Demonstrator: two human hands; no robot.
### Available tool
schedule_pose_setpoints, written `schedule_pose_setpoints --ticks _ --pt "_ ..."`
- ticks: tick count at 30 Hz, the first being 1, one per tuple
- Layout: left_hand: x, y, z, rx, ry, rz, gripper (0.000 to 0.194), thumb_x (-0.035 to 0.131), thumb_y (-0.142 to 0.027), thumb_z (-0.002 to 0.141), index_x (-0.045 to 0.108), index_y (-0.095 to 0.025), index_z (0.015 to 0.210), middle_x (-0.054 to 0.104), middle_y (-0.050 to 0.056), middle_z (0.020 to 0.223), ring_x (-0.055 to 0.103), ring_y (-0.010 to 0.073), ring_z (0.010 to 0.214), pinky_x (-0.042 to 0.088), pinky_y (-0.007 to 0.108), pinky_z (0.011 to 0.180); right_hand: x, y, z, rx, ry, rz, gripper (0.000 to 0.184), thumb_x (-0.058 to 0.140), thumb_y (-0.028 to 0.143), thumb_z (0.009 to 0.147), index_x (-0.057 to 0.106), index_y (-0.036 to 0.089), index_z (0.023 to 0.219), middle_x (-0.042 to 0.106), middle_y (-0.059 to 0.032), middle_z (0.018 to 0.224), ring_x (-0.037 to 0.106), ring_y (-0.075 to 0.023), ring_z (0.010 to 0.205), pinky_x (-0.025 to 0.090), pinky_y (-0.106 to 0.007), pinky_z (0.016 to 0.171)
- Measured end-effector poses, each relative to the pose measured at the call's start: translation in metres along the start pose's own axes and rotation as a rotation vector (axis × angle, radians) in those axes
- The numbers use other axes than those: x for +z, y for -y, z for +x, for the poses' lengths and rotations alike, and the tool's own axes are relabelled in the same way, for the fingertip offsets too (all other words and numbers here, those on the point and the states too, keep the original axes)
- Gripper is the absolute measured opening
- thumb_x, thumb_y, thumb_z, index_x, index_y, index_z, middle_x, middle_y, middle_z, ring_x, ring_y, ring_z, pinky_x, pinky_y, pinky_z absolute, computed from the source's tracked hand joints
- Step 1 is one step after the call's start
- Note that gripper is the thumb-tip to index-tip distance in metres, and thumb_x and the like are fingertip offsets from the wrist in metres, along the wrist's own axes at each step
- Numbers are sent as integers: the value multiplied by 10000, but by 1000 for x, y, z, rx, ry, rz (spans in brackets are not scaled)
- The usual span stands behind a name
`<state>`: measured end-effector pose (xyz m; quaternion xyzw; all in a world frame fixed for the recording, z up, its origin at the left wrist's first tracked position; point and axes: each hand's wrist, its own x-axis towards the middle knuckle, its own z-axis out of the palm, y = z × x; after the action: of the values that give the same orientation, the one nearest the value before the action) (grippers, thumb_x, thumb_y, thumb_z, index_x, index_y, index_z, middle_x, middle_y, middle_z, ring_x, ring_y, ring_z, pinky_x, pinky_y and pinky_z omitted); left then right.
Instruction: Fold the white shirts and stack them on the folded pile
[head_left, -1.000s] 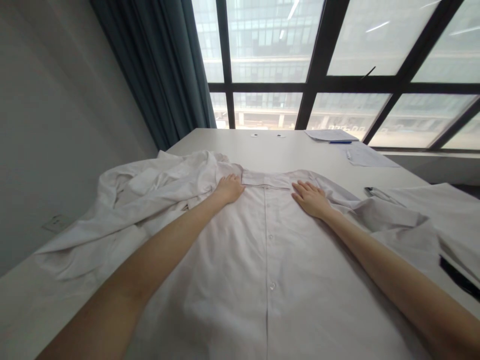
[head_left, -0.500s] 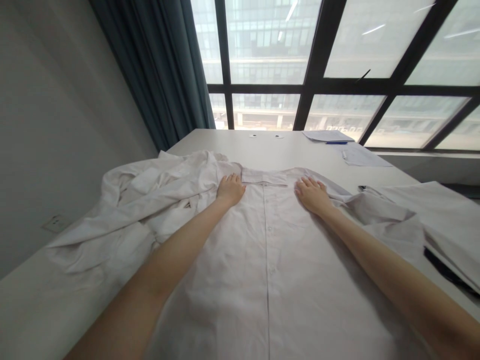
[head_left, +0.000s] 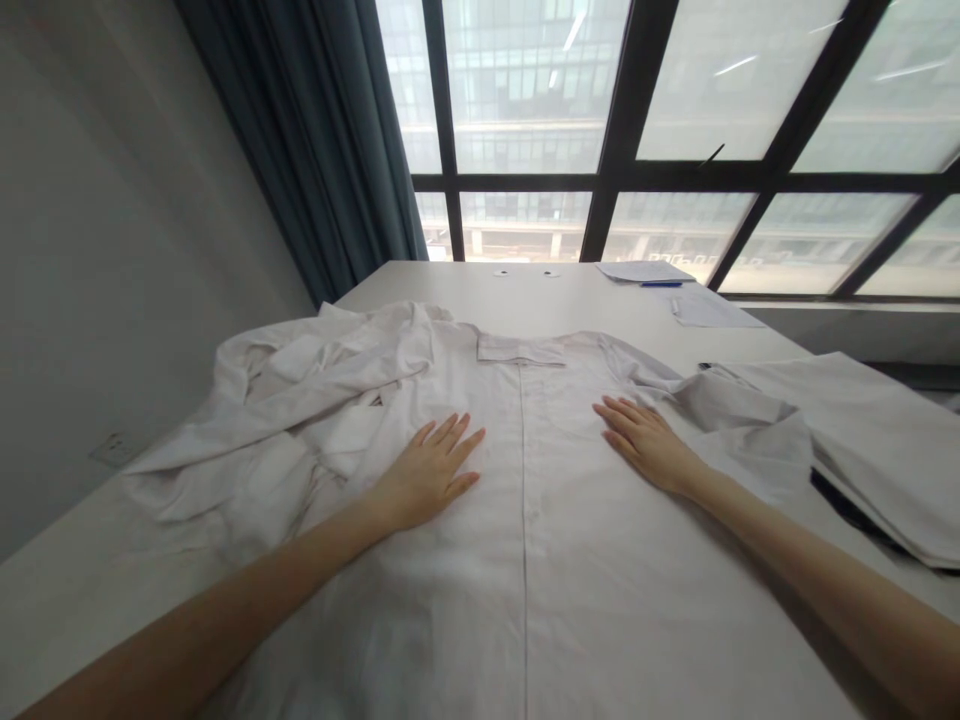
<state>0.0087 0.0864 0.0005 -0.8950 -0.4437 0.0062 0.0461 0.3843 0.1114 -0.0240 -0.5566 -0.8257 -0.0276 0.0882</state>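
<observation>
A white button-up shirt (head_left: pixel 570 560) lies front side up on a white table, its collar (head_left: pixel 521 350) at the far end and its button placket running down the middle. My left hand (head_left: pixel 429 472) rests flat on the shirt's left chest, fingers spread. On the other side of the placket, my right hand (head_left: pixel 649 440) lies flat near the shoulder, fingers stretched out. Neither hand grips the cloth. The right sleeve (head_left: pixel 742 425) is bunched beyond my right hand.
Crumpled white cloth (head_left: pixel 300 400) is heaped on the left. A folded white cloth (head_left: pixel 885 440) with a dark strip beneath lies on the right. Papers (head_left: pixel 645 271) and a blue pen (head_left: pixel 661 285) sit at the table's (head_left: pixel 450 285) far end, before a window. A blue curtain (head_left: pixel 330 140) hangs left.
Both hands have slid from beside the collar toward me, down the chest of the shirt. The left hand moved farther, and its fingers are now spread wider.
</observation>
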Motion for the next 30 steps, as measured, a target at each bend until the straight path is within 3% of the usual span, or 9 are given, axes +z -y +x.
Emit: schedule_pose_setpoints --ticks 5,10,13,17,22,26,30 --pt "3 -10 -52 28 -87 -33 537 286 -497 1035 339 -272 1519 331 75 1583 288 254 1465 260 486 1160 -7 -12 -17 -30 -103 -16 478 352 327 997 561 87 1354 518 -201 1437 454 -301 1356 385 -468 1107" --pt "7 -18 -84 13 -135 -28 532 346 -475 1028 316 -292 1526 313 77 1591 284 260 1465 254 499 1157 -28 24 -59 -153 -124 109 442 376 239 986 505 190 1406 497 -136 1472 437 -265 1374 406 -485 1097" --pt "3 -31 -91 26 -130 -39 564 391 -452 1018 275 -280 1542 300 90 1595 260 278 1473 253 518 1155 -45 63 -91 -236 -37 231 457 424 254 989 463 271 1443 465 -77 1510 400 -228 1403 409 -441 1111" --pt "-9 -57 -101 153 -68 -118 615 464 -369 997 220 -290 1556 263 74 1611 237 281 1481 259 522 1163 -55 99 -119 -365 114 277 481 453 267 990 439 337 1466 411 -21 1548 361 -216 1426 404 -416 1120" --pt "-21 -82 -109 275 22 -228 723 586 -305 921 235 -290 1552 204 71 1628 221 302 1485 260 523 1177 -44 106 -128 -351 123 272 479 480 326 991 444 337 1469 417 -39 1539 364 -247 1423 386 -476 1123" --pt "-31 -83 -109 380 113 -290 681 595 -350 933 287 -272 1535 248 68 1613 242 274 1481 246 484 1195 -43 106 -129 -392 103 269 457 493 298 989 481 310 1445 462 -49 1510 396 -232 1405 368 -458 1139" --pt "-45 -79 -107 494 167 -382 653 584 -432 942 342 -226 1513 304 88 1585 281 250 1466 206 428 1213 -52 113 -130 -495 166 280 424 479 293 1000 500 288 1422 479 -37 1499 395 -204 1406 356 -422 1152"
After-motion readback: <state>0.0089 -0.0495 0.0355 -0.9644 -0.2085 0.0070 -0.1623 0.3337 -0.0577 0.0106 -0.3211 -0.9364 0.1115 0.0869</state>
